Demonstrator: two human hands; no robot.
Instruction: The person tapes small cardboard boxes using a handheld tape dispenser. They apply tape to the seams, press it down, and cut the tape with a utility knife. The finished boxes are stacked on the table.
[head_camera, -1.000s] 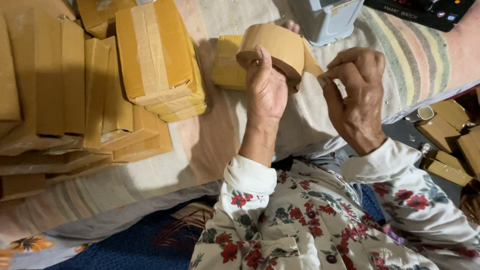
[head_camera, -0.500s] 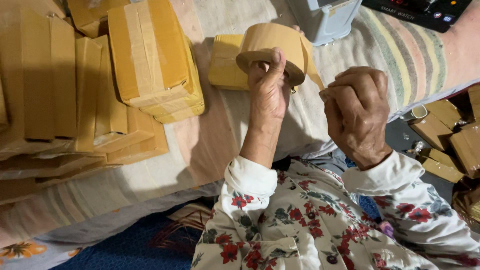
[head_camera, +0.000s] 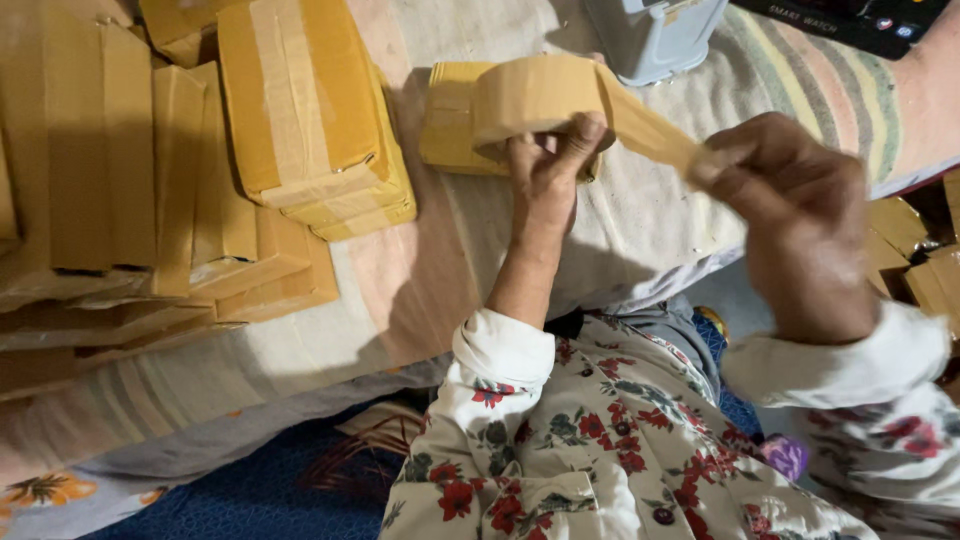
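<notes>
Pulling outward to the right, the right hand (head_camera: 790, 215) had drawn a strip of brown tape (head_camera: 645, 125) off the roll; half a second before, that hand was closed just beside the roll with no strip showing between them. Its fingers were pinched together on the free end of the strip, which ran taut and slanting from the roll down to the hand. Nearest the viewer were the floral sleeves (head_camera: 600, 440) with white cuffs, over a blue floor covering (head_camera: 260, 490) at the near left.

Beyond the cuffs, the left hand (head_camera: 550, 165) held the roll of tape (head_camera: 535, 100) over the bed (head_camera: 420, 290), its fingers clamped on the roll with the thumb hooked over the right edge. The roll had stayed roughly where it was, above a small yellow-brown box (head_camera: 450, 115) that lay on the striped cloth just behind it.

To the left, a stack of taped cardboard boxes (head_camera: 300, 110) rested on the bed, unmoved, with flatter boxes beneath and beside them. At the far edge stood a grey container (head_camera: 655, 35), and a dark box (head_camera: 850, 20) lay at the far right. More small boxes (head_camera: 920, 260) sat low on the right, off the bed.

By the look of it, a length of tape was now free and ready to be laid onto a box.
</notes>
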